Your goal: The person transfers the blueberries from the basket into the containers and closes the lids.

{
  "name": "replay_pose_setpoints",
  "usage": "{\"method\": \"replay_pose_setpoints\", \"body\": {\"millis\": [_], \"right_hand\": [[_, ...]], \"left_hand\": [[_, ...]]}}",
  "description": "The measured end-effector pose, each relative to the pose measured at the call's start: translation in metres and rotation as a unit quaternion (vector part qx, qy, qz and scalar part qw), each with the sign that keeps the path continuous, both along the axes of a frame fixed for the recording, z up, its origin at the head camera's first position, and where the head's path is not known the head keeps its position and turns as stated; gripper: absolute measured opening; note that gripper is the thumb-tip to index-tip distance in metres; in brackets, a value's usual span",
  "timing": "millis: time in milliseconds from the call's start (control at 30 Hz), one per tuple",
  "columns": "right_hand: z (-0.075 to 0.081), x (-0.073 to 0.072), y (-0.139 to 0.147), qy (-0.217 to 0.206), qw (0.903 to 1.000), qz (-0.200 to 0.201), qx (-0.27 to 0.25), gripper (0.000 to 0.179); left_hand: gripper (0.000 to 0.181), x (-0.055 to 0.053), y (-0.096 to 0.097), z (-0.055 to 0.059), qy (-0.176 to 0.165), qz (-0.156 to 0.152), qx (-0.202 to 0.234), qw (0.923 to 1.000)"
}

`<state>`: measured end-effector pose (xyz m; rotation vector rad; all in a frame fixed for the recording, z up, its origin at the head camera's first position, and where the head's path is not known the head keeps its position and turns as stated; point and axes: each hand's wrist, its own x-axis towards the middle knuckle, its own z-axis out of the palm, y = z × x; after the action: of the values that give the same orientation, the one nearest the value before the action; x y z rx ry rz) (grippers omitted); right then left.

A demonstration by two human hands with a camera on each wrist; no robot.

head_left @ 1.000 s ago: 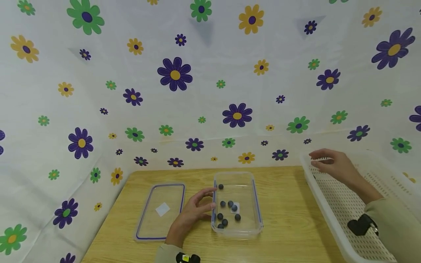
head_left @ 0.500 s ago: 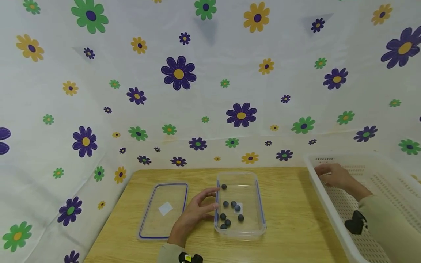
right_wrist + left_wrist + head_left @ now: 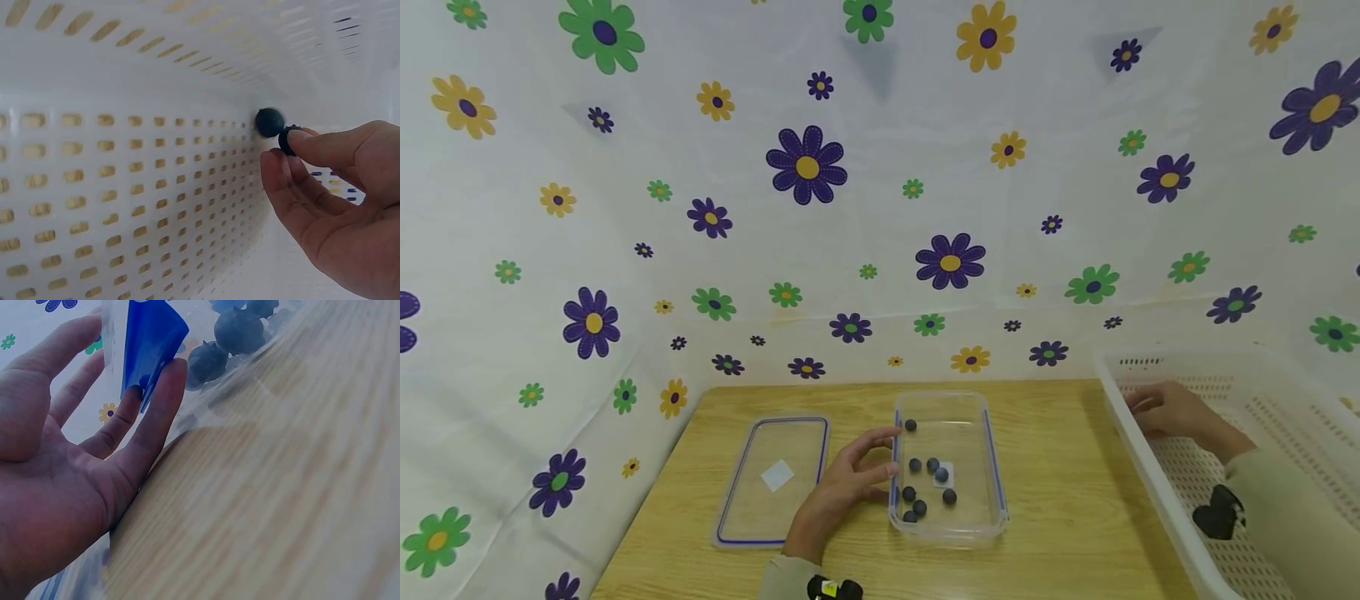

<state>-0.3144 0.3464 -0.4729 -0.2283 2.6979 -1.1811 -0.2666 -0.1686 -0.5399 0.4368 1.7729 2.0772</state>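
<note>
My right hand [image 3: 1172, 410] [image 3: 347, 200] reaches down inside the white basket [image 3: 1180, 533] at the right. In the right wrist view its thumb and fingers pinch a dark blueberry [image 3: 285, 141]. A second blueberry [image 3: 269, 122] lies right beside it in the basket's corner. My left hand [image 3: 842, 490] [image 3: 69, 481] rests its fingertips against the left side of a clear plastic box [image 3: 958, 529], by a blue locking flap [image 3: 150, 344] in the left wrist view. Several blueberries [image 3: 920, 507] lie in the box, mostly towards its near left.
A clear lid [image 3: 772, 510] with a blue seal lies flat on the wooden table [image 3: 1052, 483], left of the box. The basket has high slotted walls. A flower-print sheet [image 3: 880, 225] hangs behind the table and on its left.
My right hand has gone from above the basket's left rim down into it, near its far left corner. My left hand stays at the box. The head view has shifted slightly.
</note>
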Motion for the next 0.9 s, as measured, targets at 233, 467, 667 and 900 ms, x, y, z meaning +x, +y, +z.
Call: {"method": "replay_pose_setpoints", "body": {"millis": [233,467,667,900], "right_hand": [[0.019,0.011,-0.005,0.016,0.9986,-0.006,-0.05,0.038],[0.052,0.026,-0.022,0.079,0.9961,-0.021,-0.032,0.046],[0.075,0.045,-0.041,0.128,0.99,-0.032,-0.05,0.047],[0.093,0.072,-0.075,0.198,0.974,-0.051,-0.097,0.039]], "left_hand": [[0.061,0.001,-0.002,0.0,-0.001,0.0,-0.009,1.0],[0.059,-0.001,-0.004,0.0,0.002,0.0,-0.008,1.0],[0.061,0.0,-0.003,-0.001,0.005,0.0,-0.007,1.0],[0.059,0.0,0.0,-0.001,0.006,0.0,-0.001,1.0]]}}
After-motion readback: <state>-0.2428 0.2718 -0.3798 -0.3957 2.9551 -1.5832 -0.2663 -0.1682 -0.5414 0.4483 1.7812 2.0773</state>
